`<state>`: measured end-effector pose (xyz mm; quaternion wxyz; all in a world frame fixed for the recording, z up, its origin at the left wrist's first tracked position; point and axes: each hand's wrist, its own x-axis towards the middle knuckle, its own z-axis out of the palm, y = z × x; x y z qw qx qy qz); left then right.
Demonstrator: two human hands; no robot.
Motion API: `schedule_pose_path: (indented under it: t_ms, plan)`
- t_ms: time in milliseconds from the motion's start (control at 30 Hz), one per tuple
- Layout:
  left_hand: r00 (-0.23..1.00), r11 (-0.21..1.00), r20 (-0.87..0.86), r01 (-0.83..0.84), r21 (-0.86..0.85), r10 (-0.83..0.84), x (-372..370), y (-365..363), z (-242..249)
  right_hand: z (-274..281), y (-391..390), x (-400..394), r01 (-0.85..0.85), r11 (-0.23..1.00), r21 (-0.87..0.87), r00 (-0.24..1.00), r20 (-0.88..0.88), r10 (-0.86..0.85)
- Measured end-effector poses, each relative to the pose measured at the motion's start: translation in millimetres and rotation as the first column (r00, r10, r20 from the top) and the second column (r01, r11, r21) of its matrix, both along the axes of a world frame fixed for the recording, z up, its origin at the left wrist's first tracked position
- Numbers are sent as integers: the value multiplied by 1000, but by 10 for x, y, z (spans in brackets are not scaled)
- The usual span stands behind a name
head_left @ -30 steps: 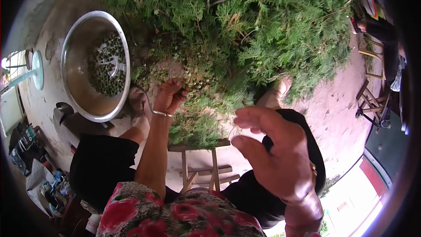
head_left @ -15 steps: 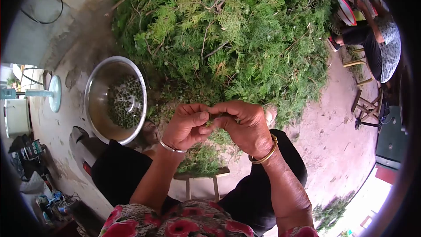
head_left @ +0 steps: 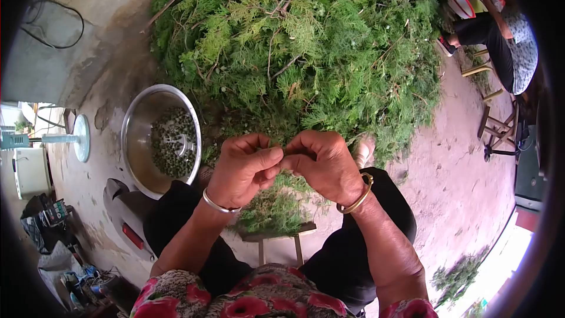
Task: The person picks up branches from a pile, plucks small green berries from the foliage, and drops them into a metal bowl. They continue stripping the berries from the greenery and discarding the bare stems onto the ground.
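Well, heap of green branches (head_left: pixel 306 53) spreads over floor (head_left: pixel 441 159). Metal basin (head_left: pixel 136 159) beside its near left edge. Wooden stool (head_left: pixel 279 234) between knees (head_left: pixel 391 197). Left hand (head_left: pixel 244 168) and right hand (head_left: pixel 325 168) meet above loose greenery (head_left: pixel 273 209) — fingers of each pinched together, anything between them too small to tell. Silver bangle (head_left: pixel 215 204), left wrist; gold bangle (head_left: pixel 359 200), right. Small green cones (head_left: pixel 168 150) in basin.

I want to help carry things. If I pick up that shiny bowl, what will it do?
The bowl looks like metal, so it probably stays stiff. It may feel fairly light for its size, since the little green balls only cover the bottom. They look round and loose, so they might roll if you tilt it.
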<state>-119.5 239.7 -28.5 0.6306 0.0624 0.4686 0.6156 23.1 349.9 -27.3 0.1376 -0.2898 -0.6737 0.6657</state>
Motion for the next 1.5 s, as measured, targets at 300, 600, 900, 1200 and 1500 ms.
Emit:
schedule_pose_path:
  t_ms: [300, 600, 900, 1200, 1500]
  plan:
    - [1000, 1000, 30, 9, 4, -9, -56, -67, 165, 125, 72, -55, -33, 916, -400, 997, -81, 1]
    - [942, 987, -293, 150, -63, -162, -58, -83, 151, 10, -21, -129, -39, 989, -141, 999, -27, 36]
    - [882, 950, -353, 275, -151, -311, 16, -74, 123, 65, 9, -93, 94, 942, -321, 993, -33, -110]
    - [919, 955, -260, 280, -95, -295, 7, -82, 89, 208, 151, -13, 72, 957, -281, 996, -22, -81]
    - [761, 882, -451, 442, -166, -466, 46, -112, 0, -65, -73, -87, -185, 983, -1, 982, 50, 185]
